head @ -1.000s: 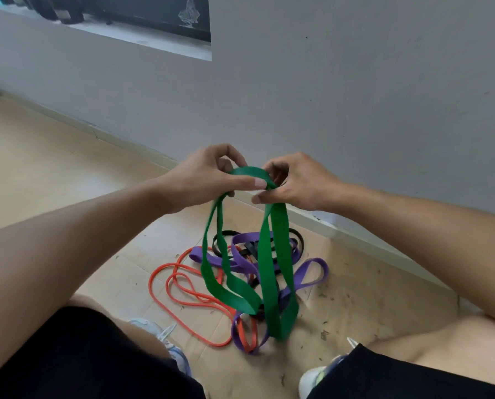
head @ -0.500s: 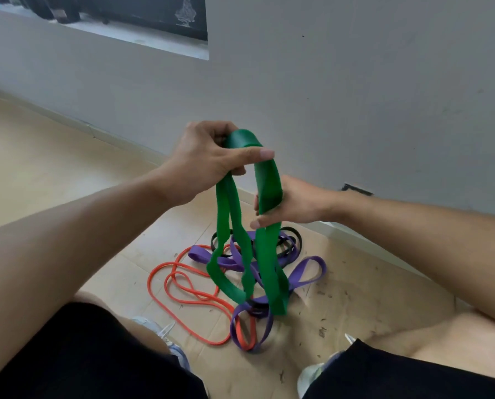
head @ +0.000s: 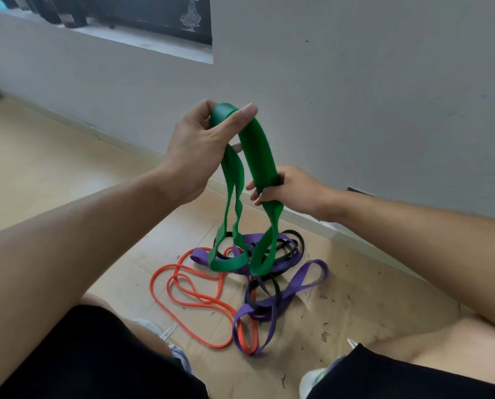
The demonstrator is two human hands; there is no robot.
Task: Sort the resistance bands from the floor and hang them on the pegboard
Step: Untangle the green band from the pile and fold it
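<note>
A wide green resistance band (head: 257, 148) hangs doubled in front of me, its loops dangling just above the pile. My left hand (head: 200, 145) holds its top fold, thumb pressed over the bend. Lower and to the right, my right hand (head: 286, 187) grips one strand of the same band. On the floor below lie tangled bands: orange ones (head: 194, 295) at the left, purple ones (head: 304, 280) at the right and thin black ones (head: 292, 243) at the back. No pegboard is in view.
A grey wall (head: 355, 82) with a pale skirting board runs just behind the pile. The bands lie on brown cardboard (head: 355, 312) speckled with debris. My knees and white shoes (head: 312, 378) frame the pile at the bottom.
My left hand has lifted the green band's top fold higher. My right hand has slid down one strand. The band's loops have risen off the pile.
</note>
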